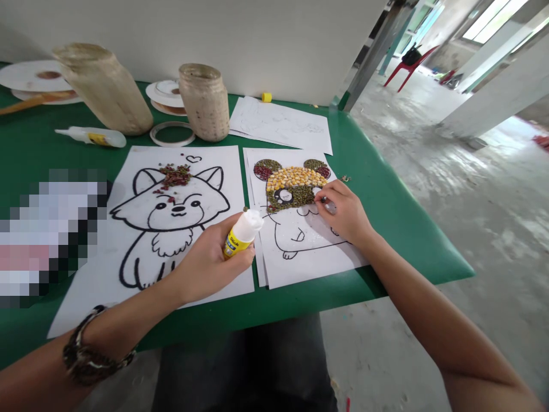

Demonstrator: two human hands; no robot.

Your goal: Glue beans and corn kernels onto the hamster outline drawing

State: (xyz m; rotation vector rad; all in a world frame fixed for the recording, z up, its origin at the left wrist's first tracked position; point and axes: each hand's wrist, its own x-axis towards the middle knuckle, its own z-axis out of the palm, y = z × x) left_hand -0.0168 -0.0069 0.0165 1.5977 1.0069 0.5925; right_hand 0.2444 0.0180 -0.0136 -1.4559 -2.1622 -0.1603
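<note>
My left hand (214, 257) is wrapped round a glue stick (239, 236) with a yellow label, its white end pointing up, above the fox drawing (171, 246). Loose red and green beans (175, 175) lie heaped on that fox's forehead. At the right, my right hand (345, 212) pinches at the face of a bear-like drawing (283, 234); whatever is between its fingertips is too small to make out. Yellow corn kernels (295, 178) cover this drawing's forehead, green beans (300, 198) fill the band round the eyes, and red and green beans fill the ears.
Behind the drawings stand two cloudy jars (205, 103), a roll of tape (172, 134) and ribbon spools (165, 94). A glue bottle (96, 137) lies at the left. More paper (283, 123) and a yellow cap (266, 97) are near the wall. The green table's edge (446, 269) is at the right.
</note>
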